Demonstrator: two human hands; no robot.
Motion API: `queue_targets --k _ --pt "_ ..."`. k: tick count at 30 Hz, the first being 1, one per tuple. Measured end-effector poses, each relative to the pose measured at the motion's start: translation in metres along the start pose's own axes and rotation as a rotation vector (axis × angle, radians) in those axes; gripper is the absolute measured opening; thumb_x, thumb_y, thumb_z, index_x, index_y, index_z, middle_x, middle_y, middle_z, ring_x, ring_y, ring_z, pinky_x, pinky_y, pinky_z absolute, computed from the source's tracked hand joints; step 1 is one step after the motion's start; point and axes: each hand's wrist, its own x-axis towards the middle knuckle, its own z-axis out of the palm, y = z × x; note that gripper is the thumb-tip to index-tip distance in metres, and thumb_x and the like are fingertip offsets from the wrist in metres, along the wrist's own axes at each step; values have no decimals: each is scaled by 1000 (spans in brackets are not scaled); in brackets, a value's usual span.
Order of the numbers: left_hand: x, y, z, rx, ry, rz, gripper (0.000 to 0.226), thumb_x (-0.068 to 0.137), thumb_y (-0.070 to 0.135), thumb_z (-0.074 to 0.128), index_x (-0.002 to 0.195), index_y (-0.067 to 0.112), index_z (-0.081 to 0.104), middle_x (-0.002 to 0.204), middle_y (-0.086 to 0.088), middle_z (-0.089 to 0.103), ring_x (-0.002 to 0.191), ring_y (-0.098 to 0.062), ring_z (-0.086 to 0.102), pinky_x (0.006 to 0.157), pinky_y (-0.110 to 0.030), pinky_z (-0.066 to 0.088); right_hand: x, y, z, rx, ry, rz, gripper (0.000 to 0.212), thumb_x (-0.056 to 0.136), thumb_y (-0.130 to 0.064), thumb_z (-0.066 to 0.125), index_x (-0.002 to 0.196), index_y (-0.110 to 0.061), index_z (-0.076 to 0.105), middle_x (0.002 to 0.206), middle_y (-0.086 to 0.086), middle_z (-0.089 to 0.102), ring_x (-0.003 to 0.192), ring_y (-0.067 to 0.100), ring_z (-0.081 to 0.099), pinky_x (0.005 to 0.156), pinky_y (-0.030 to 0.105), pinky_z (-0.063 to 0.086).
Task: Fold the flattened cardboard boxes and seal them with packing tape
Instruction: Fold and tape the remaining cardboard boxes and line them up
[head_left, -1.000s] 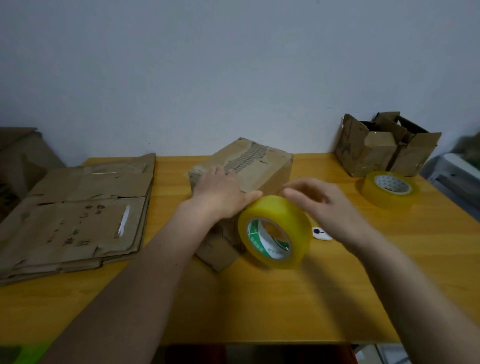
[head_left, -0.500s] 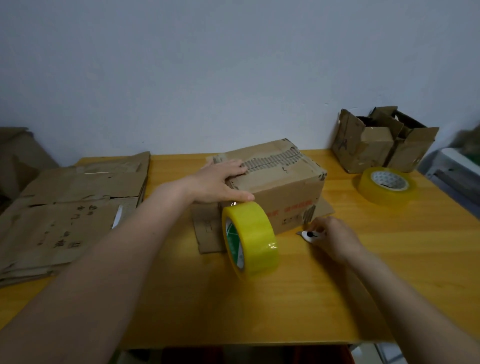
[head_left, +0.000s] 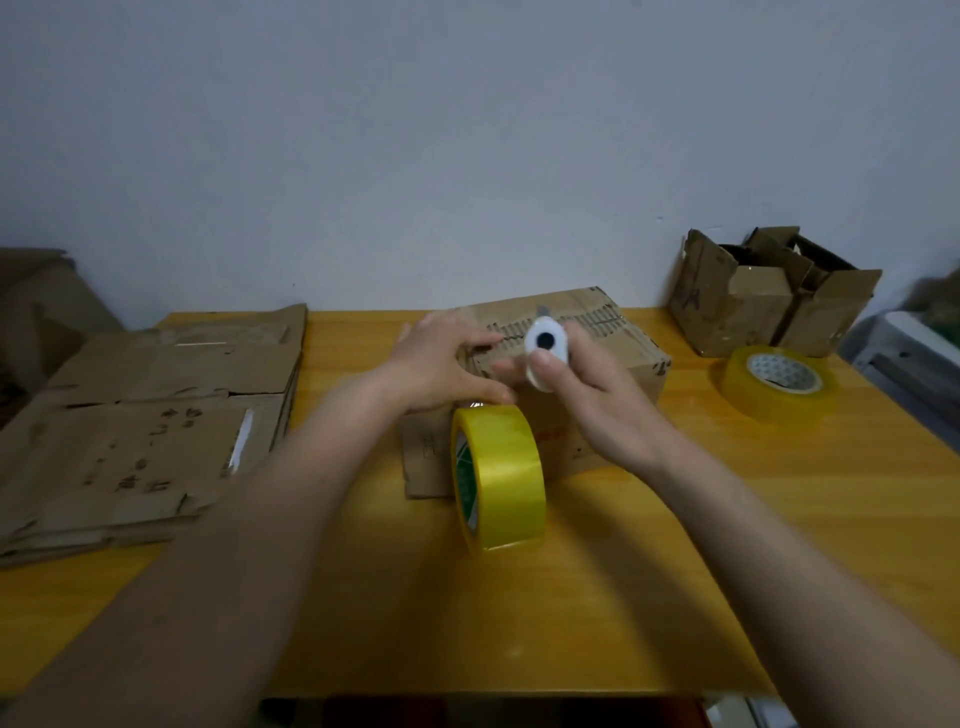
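Observation:
A folded cardboard box (head_left: 613, 364) stands at the middle of the wooden table (head_left: 675, 597). My left hand (head_left: 441, 364) rests on the box's near left top edge, fingers spread over it. My right hand (head_left: 587, 395) pinches a small white cutter (head_left: 545, 348) with a black dot, held above the box top. A yellow tape roll (head_left: 498, 478) stands on its edge in front of the box, just below my left hand; a strip seems to run from it up to the box.
A stack of flattened cardboard boxes (head_left: 145, 415) lies at the left. A second tape roll (head_left: 779, 382) lies flat at the right, in front of an open folded box (head_left: 763, 296) by the wall. The table's near edge runs along the bottom.
My right hand picked the white cutter up off the table and raised it over the box. My left hand stayed on the box; the tape roll stands where it was let go.

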Motion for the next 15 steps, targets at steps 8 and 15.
queue_targets --k 8,15 --pt "-89 7 44 -971 542 -408 33 85 40 67 105 15 58 101 -4 63 93 -19 62 77 -31 51 14 14 21 -47 -24 21 22 101 -32 42 97 -11 45 106 -12 71 108 5 62 89 49 47" --pt "-106 46 61 -1177 204 -506 76 75 30 81 133 18 32 105 -1 69 91 -15 69 69 -26 57 14 15 24 -142 1 -40 23 101 -30 41 101 -8 50 98 -31 64 101 -9 58 78 30 46"
